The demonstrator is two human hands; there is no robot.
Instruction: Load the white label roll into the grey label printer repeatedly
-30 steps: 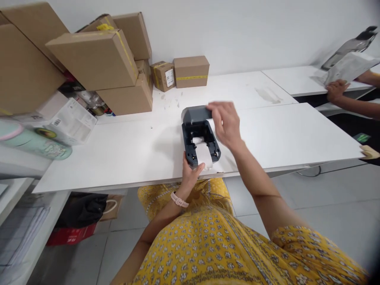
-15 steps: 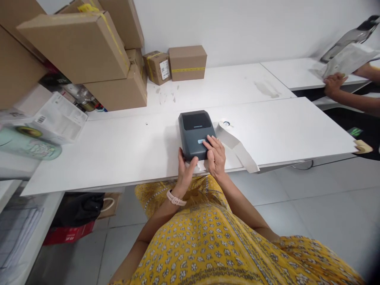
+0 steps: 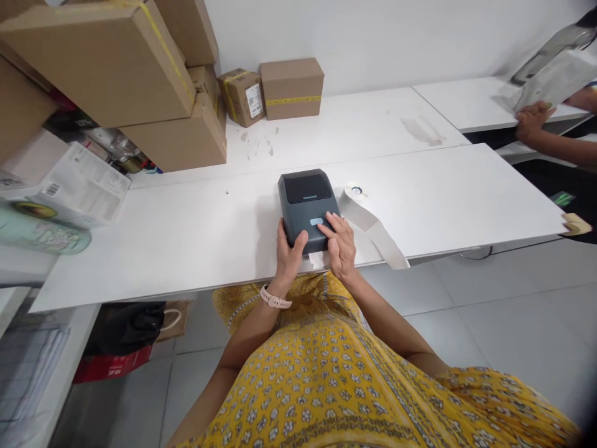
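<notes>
A dark grey label printer (image 3: 305,208) with a black top panel and a light blue button stands on the white table. My left hand (image 3: 289,252) is closed on its front left corner, fingers along the side and thumb on top. My right hand (image 3: 342,246) grips the front right edge, its index fingertip at the lower edge of the button. A torn-edged strip of white paper (image 3: 319,260) sticks out at the printer's front. To the right lies a roll of white labels (image 3: 352,194), its loose tail unrolled toward the front edge of the table.
Stacked cardboard boxes (image 3: 177,134) rise at the back left, with two smaller cartons (image 3: 291,90) beside them. At the left are a white box (image 3: 88,186) and a green bottle (image 3: 51,230). Another person's hand (image 3: 534,119) holds a pale plastic bag at the far right.
My left thumb has moved up onto the printer's front top edge. The right index fingertip has drawn slightly back, showing more of the button. The view has shifted a little.
</notes>
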